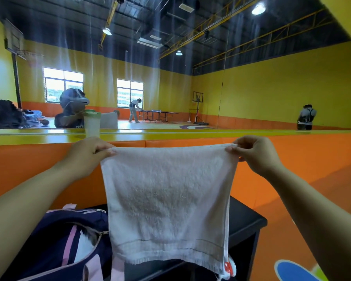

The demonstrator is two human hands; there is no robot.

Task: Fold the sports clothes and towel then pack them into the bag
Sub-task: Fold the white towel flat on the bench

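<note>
Both hands, left and right, pinch the white towel's top corners; folding is unfinished, and the bag waits open.

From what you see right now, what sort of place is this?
Most likely an indoor sports hall: it has a table tennis table, a basketball hoop on a stand, and a padded orange wall.

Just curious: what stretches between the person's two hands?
The white towel, its top edge pinched by the left hand and right hand, in the head view.
</note>
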